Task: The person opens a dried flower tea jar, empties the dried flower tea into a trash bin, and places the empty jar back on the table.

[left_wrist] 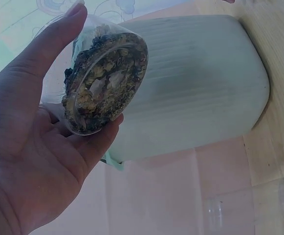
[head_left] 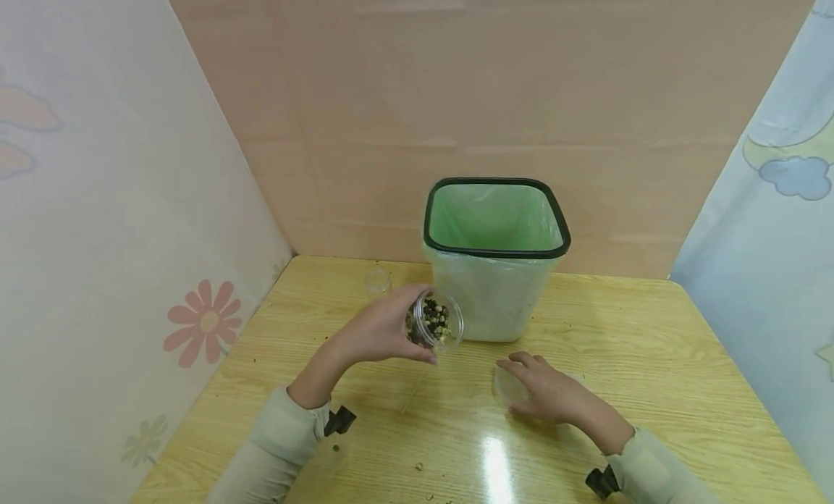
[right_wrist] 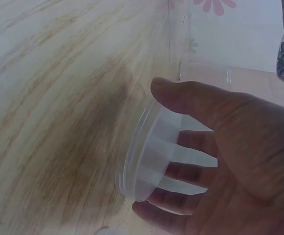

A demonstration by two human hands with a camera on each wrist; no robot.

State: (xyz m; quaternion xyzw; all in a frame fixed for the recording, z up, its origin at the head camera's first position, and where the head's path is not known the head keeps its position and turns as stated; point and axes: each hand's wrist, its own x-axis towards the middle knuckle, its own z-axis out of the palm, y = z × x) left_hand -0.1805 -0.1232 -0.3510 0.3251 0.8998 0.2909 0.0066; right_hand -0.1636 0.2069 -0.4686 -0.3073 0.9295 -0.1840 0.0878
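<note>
Left hand [head_left: 384, 332]: fingers and thumb gripping jar [left_wrist: 111, 81], held above the table [head_left: 651, 352], near and left of the bin [head_left: 485, 297]. Jar tipped sideways, mouth turned right; dark and pale dried mix [head_left: 435, 317] inside. Right hand [head_left: 547, 392]: thumb and fingers gripping translucent lid [right_wrist: 154, 152] at its rim, on the near side of the bin; whether lid touches table, cannot tell. Clear container [head_left: 377, 280] stands left of the bin. Thin stick [head_left: 413, 390] lies nearer than the bin.
</note>
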